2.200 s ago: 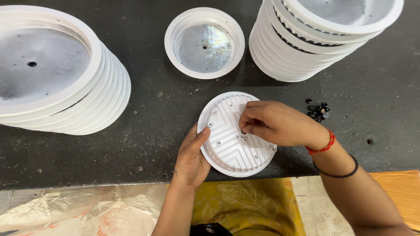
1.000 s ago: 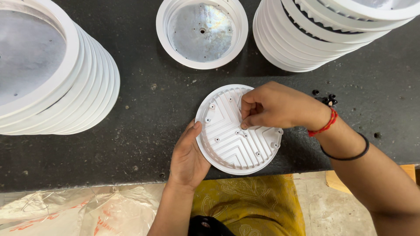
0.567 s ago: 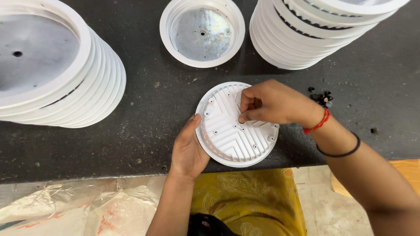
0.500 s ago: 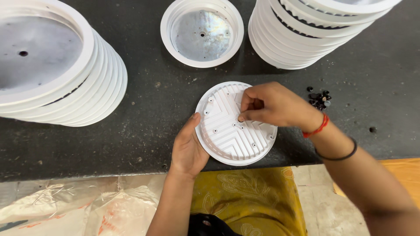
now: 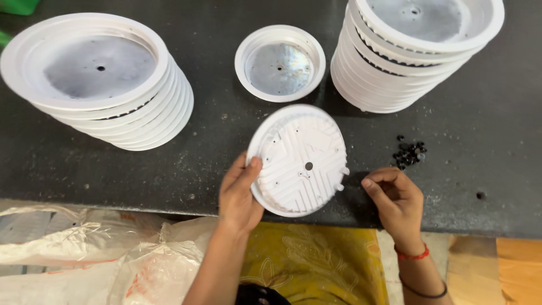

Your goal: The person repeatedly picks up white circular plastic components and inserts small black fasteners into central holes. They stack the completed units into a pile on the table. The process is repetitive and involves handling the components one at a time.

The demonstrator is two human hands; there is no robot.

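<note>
From the head camera, the left hand [image 5: 240,195] grips the near-left rim of a round white plastic disc [image 5: 299,160], its ribbed, grooved underside with small posts and a centre hole facing up, tilted off the speckled dark stone worktop [image 5: 226,141]. The right hand [image 5: 397,200] rests loosely curled on the worktop just right of the disc, holding nothing visible, near a small heap of black screws [image 5: 410,153]. Beyond stand two stacks of white dished housings [image 5: 107,85] [image 5: 415,48] with a single housing [image 5: 280,62] between; crinkled plastic sacks [image 5: 84,254] lie below the worktop edge.

Left hand [image 5: 240,195] tilts ribbed white disc [image 5: 299,160]; right hand [image 5: 395,199] off it.
</note>
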